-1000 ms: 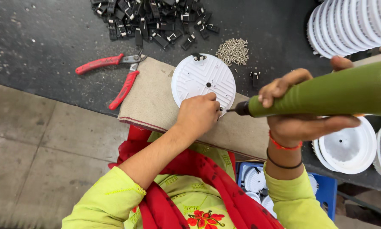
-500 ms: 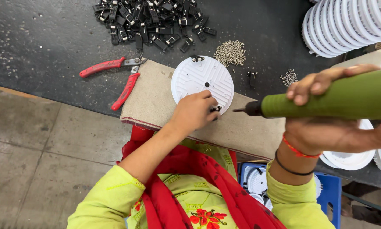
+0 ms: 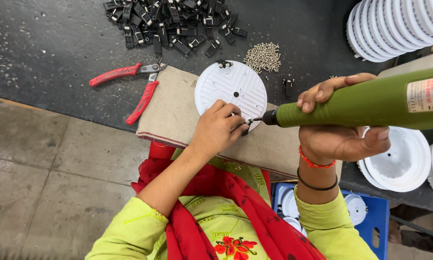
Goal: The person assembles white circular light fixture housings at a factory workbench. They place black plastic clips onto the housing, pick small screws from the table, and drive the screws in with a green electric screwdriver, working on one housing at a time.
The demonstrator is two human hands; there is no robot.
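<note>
Dark bench (image 3: 57, 53): right hand (image 3: 339, 127) around green screwdriver (image 3: 366, 103)

An assembly workshop: dark workbench (image 3: 57, 58), loose screws (image 3: 263, 57), black clips (image 3: 173, 24), stacked white housings (image 3: 394, 26).

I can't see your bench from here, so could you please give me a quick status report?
Left hand pinching small part at rim of white ribbed disc. Right hand gripping green power screwdriver, tip at that spot. Red pliers lie apart, nothing blocking.

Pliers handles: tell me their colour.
Red, seen in the head view: the pliers lie open on the dark table.
</note>
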